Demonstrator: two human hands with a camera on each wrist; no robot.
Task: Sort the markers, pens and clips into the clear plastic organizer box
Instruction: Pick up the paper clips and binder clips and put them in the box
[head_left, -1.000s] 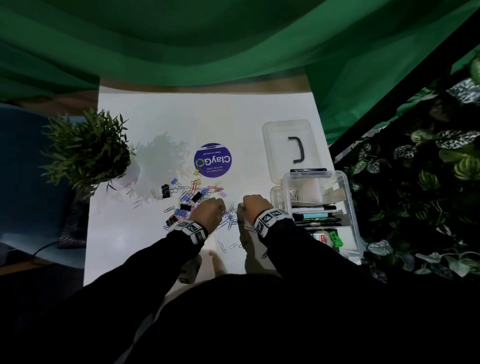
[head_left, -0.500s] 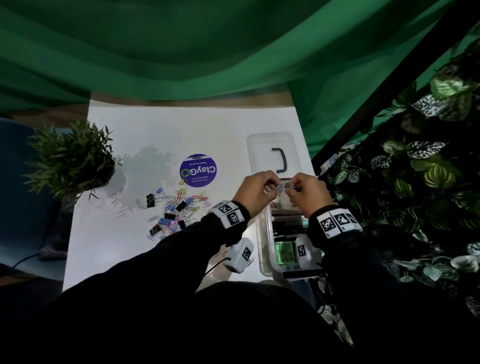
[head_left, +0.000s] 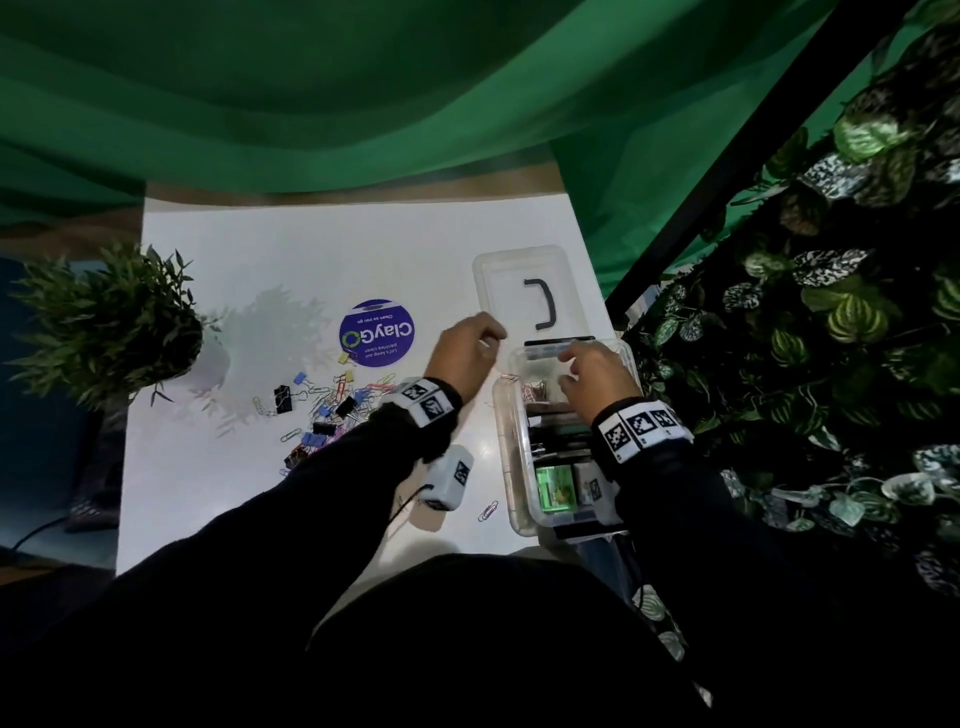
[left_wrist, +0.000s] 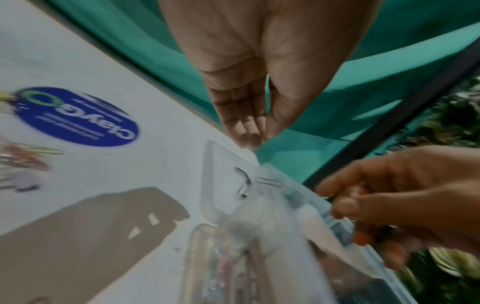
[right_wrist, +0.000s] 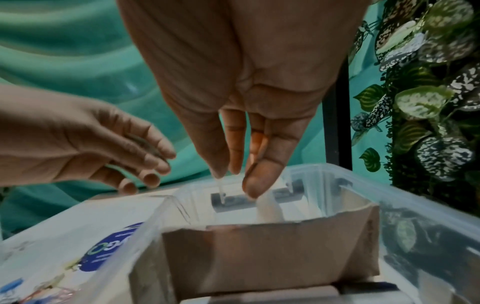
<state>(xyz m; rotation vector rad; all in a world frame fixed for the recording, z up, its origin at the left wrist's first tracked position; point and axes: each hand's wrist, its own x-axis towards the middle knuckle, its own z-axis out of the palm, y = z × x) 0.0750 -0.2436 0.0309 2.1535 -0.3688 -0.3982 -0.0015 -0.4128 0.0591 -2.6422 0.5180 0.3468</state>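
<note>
Hovering with loose, empty fingers: right hand (head_left: 597, 376) over the far compartment of the organizer box (head_left: 506, 457), left hand (head_left: 465, 353) just beside it. Box long axis running near-to-far, at table's (head_left: 218, 467) right edge; clips (head_left: 324, 405) scattered left.

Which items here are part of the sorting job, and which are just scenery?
Job: clear organizer box, its lid, clip pile, stray paper clip, left hand, right hand.

Scenery: potted plant, ClayGo sticker, green cloth.

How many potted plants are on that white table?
1: the potted plant stands at the table's left edge, beyond the clip pile. Foliage at right is off the table.
</note>
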